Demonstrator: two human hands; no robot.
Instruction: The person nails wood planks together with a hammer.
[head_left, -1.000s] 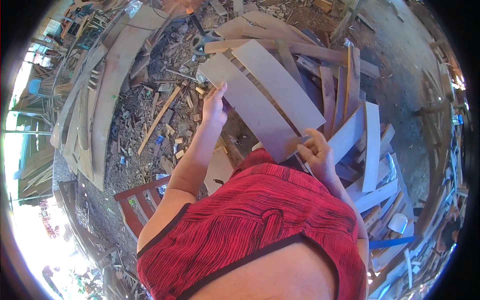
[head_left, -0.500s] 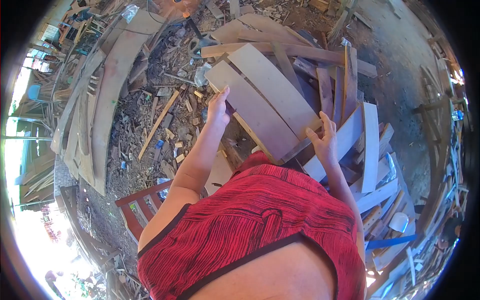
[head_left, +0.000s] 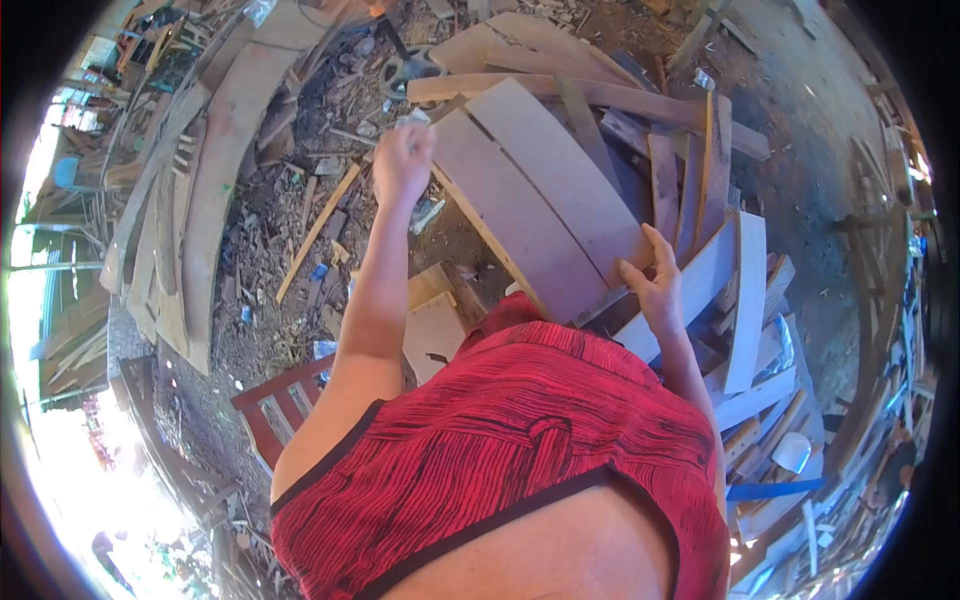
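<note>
Two pale wooden boards lie side by side, a narrow gap between them, slanting from far left to near right. My right hand (head_left: 657,285) is at the near right corner of the right board (head_left: 565,165), thumb on its face and fingers along its outer edge. The left board (head_left: 500,200) has a light strip of wood along its left edge. My left hand (head_left: 403,165) is raised beside that board's far left corner, apart from it. Its fingers look curled but are blurred, and anything in them cannot be made out.
Loose planks (head_left: 690,190) are piled beyond and to the right of the boards. A black-handled tool (head_left: 390,35) stands near a grey ring-shaped part (head_left: 408,72) at the far side. Wood scraps litter the dirt floor. A reddish slatted wooden piece (head_left: 270,425) lies at my left.
My left hand has let go of the left board's edge and moved up and left. The boards have shifted slightly to the right in view. My right hand stays at the corner.
</note>
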